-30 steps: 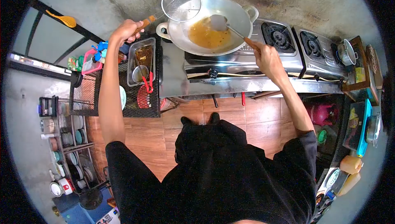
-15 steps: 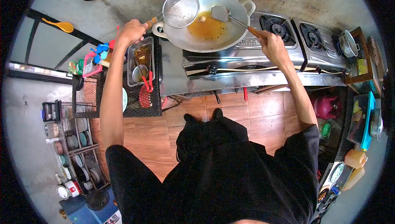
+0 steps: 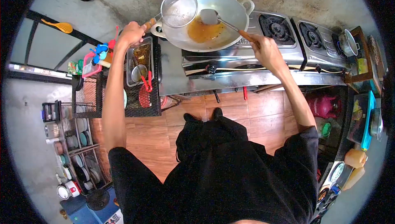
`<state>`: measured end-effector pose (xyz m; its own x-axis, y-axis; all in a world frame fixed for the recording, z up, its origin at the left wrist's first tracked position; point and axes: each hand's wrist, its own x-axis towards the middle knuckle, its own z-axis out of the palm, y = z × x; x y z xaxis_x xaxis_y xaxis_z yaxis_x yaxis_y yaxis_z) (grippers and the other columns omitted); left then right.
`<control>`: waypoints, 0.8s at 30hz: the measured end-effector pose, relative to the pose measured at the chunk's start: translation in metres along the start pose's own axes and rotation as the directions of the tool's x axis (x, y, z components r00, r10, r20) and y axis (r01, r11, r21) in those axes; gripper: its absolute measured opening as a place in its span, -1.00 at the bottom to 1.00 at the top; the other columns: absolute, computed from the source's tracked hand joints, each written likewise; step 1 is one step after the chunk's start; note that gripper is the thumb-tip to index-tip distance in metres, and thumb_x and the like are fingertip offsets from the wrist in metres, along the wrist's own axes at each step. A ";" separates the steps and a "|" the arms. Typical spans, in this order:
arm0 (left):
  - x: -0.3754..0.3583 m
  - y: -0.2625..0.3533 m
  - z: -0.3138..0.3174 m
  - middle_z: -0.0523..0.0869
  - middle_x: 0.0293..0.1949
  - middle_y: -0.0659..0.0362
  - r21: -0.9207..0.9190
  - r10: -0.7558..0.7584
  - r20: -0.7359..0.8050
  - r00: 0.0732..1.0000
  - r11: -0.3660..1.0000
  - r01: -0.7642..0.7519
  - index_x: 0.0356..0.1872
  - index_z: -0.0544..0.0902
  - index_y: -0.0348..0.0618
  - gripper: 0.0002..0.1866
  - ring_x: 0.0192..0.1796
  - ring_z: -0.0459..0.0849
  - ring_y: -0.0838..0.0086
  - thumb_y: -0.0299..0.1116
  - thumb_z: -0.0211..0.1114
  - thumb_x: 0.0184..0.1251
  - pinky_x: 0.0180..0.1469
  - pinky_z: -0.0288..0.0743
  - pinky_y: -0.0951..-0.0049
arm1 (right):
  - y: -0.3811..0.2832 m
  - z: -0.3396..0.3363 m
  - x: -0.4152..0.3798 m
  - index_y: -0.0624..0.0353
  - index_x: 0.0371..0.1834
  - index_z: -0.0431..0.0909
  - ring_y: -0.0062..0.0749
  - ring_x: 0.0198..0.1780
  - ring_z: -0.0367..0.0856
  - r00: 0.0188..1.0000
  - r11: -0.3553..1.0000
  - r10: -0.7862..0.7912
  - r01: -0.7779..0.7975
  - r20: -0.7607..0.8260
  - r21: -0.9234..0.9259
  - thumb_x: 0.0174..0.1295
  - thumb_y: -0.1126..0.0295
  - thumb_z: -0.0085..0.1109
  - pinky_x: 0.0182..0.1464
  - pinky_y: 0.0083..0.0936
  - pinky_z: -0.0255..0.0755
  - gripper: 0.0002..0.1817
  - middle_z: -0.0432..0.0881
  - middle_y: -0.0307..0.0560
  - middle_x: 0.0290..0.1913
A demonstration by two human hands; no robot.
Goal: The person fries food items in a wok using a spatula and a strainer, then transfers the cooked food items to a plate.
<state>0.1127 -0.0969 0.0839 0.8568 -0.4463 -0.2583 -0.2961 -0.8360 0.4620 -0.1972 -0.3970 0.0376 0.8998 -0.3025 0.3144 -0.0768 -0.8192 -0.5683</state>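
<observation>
A large metal wok (image 3: 228,8) sits over the left part of the stove, with a shallow pool of amber liquid (image 3: 201,32) and dark specks in it. My left hand (image 3: 132,34) is closed round the wooden handle of a round mesh strainer (image 3: 179,9), which hangs over the wok's left side. My right hand (image 3: 267,50) grips the wooden handle of a metal spatula (image 3: 209,16); its blade is inside the wok at the upper edge of the liquid and hides what is beneath it.
Right of the wok are stove burners (image 3: 277,27) and a small pot (image 3: 349,44). A metal tray (image 3: 131,55) holding a small bowl and red-handled tongs (image 3: 149,82) lies on a black mesh rack (image 3: 154,106) under my left forearm. Shelves of dishes stand lower left.
My right hand and the spatula have moved slightly left, and the blade now covers the spot where a small pale lump showed. The strainer has shifted slightly left.
</observation>
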 end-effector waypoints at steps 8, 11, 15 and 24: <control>-0.002 -0.003 -0.001 0.45 -0.74 0.21 0.019 0.008 0.021 1.000 1.000 -0.008 -0.50 0.48 -0.28 -0.59 -0.80 0.34 0.56 -0.12 0.03 0.41 -0.75 0.12 0.45 | 0.014 0.014 0.008 0.00 0.12 0.53 0.14 -0.19 0.59 1.000 0.999 -0.023 0.023 -0.016 -0.032 0.16 0.56 0.00 -0.15 -0.12 0.48 -0.57 0.60 0.25 -0.26; -0.004 0.001 0.006 0.47 -0.74 0.20 0.080 0.009 0.022 1.000 0.997 -0.010 -0.48 0.48 -0.29 -0.59 -0.79 0.40 0.53 -0.11 0.04 0.40 -0.74 0.18 0.43 | 0.030 0.013 0.013 0.06 0.08 0.55 0.16 -0.23 0.59 0.997 0.993 0.074 -0.072 0.011 -0.094 0.15 0.54 0.02 -0.16 -0.11 0.49 -0.60 0.60 0.29 -0.32; -0.009 0.014 0.017 0.50 -0.73 0.16 0.152 0.007 0.009 1.000 0.988 -0.008 -0.54 0.49 -0.30 -0.57 -0.77 0.46 0.48 -0.11 0.05 0.38 -0.70 0.28 0.39 | 0.040 0.006 0.017 0.29 -0.02 0.56 0.13 -0.22 0.62 0.997 0.993 0.075 -0.076 -0.013 -0.094 0.12 0.55 0.10 -0.21 -0.20 0.47 -0.68 0.59 0.33 -0.30; 0.002 0.035 0.019 0.59 -0.62 0.06 0.237 -0.015 0.227 0.974 0.971 -0.040 -0.50 0.55 -0.39 -0.56 -0.71 0.51 0.43 -0.12 0.10 0.35 -0.62 0.40 0.36 | 0.065 -0.002 0.024 0.20 -0.02 0.58 0.18 -0.27 0.60 0.998 0.995 0.069 -0.069 -0.004 -0.077 0.15 0.45 0.11 -0.21 -0.13 0.47 -0.69 0.60 0.31 -0.36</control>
<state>0.0958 -0.1327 0.0835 0.7431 -0.4943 -0.4511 -0.4216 -0.8693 0.2580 -0.1816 -0.4585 0.0097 0.8905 -0.3602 0.2778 -0.1717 -0.8317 -0.5280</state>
